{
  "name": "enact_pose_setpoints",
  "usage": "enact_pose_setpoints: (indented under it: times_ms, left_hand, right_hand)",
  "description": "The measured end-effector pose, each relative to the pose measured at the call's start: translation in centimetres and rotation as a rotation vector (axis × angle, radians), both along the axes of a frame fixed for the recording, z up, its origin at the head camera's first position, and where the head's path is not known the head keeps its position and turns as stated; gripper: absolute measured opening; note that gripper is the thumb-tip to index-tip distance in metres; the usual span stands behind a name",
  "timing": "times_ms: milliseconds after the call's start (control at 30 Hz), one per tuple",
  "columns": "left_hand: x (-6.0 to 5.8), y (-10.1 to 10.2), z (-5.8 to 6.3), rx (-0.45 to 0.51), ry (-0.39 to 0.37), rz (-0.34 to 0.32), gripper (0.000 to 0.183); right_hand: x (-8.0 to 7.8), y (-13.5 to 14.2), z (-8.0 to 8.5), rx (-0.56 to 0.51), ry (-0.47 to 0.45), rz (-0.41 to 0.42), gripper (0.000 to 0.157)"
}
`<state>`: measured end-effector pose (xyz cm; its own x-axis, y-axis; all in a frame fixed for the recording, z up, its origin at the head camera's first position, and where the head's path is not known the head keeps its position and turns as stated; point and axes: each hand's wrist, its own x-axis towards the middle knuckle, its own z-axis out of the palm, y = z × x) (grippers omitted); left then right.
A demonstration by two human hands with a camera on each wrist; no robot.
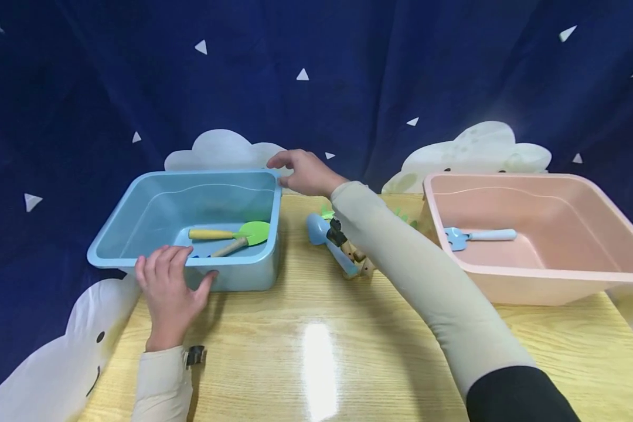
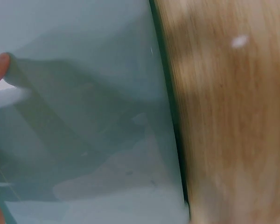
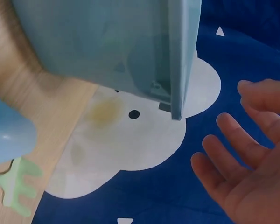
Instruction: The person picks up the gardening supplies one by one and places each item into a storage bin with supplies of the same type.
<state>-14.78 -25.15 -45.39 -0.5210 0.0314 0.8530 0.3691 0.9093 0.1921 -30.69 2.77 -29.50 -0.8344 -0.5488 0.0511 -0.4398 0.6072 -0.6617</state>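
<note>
My left hand grips the near rim of a blue plastic tub, fingers over the edge and thumb against the outer wall. The right hand is by the tub's far right corner. In the right wrist view its fingers are spread and loosely bent, apart from the tub wall, with nothing in them. Inside the tub lie a green toy shovel with a yellow handle and a tool with a wooden handle, its blue head mostly hidden by the near rim.
A pink tub at the right holds a light blue toy fork. Between the tubs lie a blue toy shovel, a green rake and several wooden-handled tools, partly hidden by the right forearm. Behind the table hangs a dark blue curtain.
</note>
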Motion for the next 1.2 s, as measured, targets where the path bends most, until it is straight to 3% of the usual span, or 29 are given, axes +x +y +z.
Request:
enact_pose_setpoints:
  times_ms: [233, 400, 800, 1200]
  left_hand:
    - [0.1, 0.0, 0.1, 0.014, 0.008, -0.005, 0.061]
    - [0.2, 0.1, 0.1, 0.011, 0.008, 0.000, 0.060]
    - [0.2, 0.1, 0.2, 0.003, 0.013, 0.000, 0.060]
    - [0.1, 0.1, 0.1, 0.001, 0.025, -0.003, 0.060]
  right_hand:
    - [0.6, 1.5, -0.3, 0.034, 0.015, -0.008, 0.041]
    - [1.2, 2.4, -0.8, -0.007, 0.000, -0.027, 0.041]
    - [2.4, 3.7, -3.8, -0.060, -0.015, -0.063, 0.040]
    - [3.4, 5.5, -6.3, -0.041, 0.006, -0.077, 0.043]
